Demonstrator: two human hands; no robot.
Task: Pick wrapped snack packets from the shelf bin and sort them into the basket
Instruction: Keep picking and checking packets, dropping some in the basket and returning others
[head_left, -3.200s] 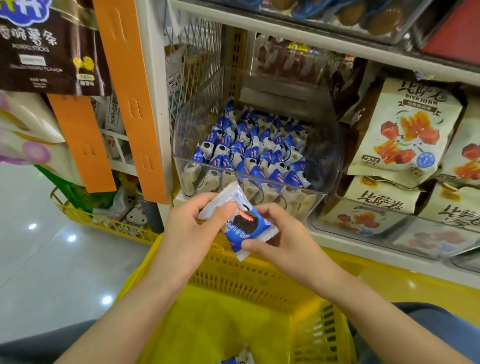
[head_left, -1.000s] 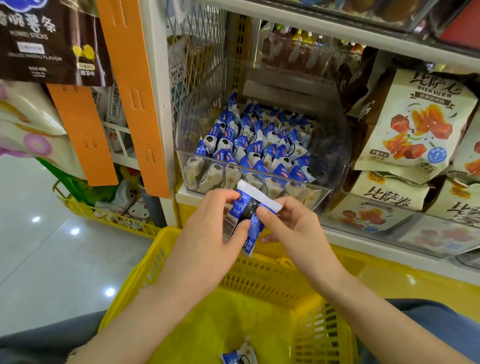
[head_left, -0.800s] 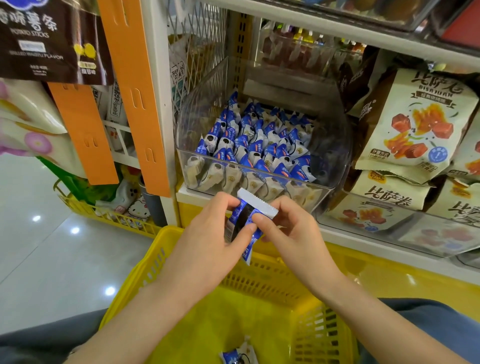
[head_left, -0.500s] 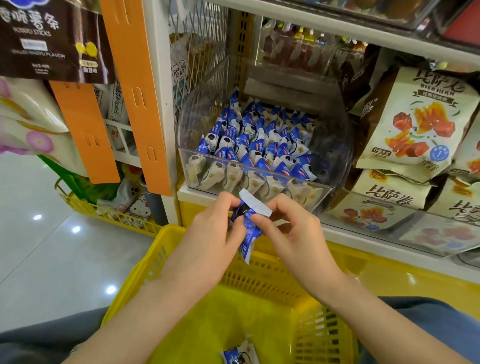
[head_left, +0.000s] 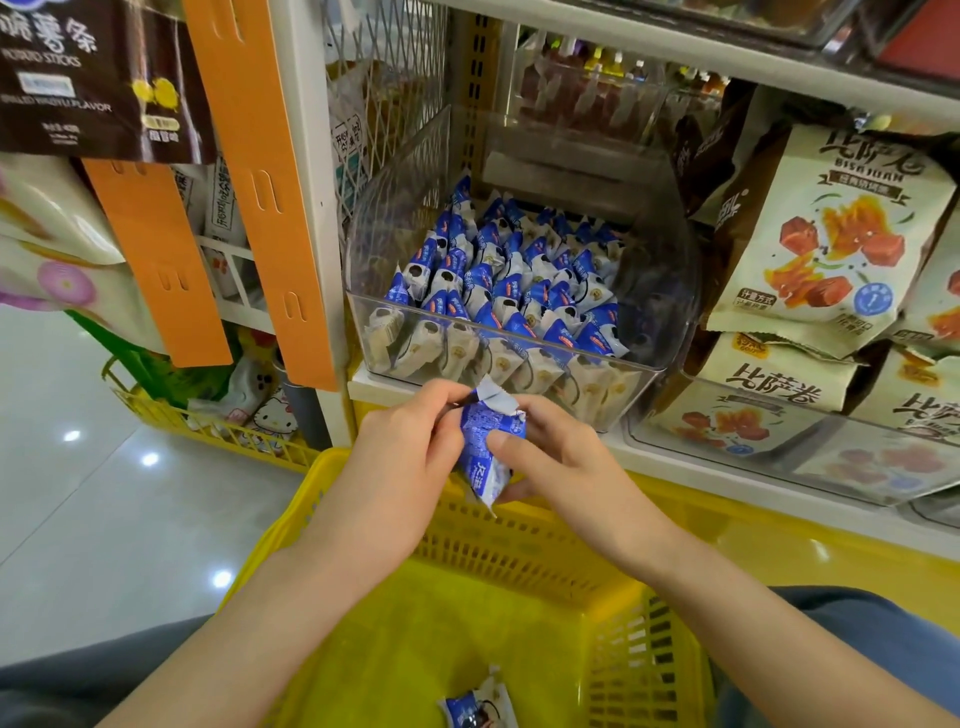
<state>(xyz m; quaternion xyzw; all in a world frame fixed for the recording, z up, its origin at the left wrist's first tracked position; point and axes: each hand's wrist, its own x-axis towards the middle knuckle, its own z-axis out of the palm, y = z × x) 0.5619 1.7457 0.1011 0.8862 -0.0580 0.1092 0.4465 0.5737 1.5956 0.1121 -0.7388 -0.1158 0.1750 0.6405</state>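
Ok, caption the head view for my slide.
Left hand and right hand hold one blue snack packet over the yellow basket, before the shelf bin.

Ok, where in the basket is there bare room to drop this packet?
The basket floor is bare from its far wall to the lone packet, and across to the slotted right wall. Crowded: the clear bin, full of packets, and above the far wall, where left hand and right hand pinch the held packet.

Bright, even overhead shop light, lamp glints on the glossy floor (head_left: 104, 519), wide-angle bend and softness at the edges.
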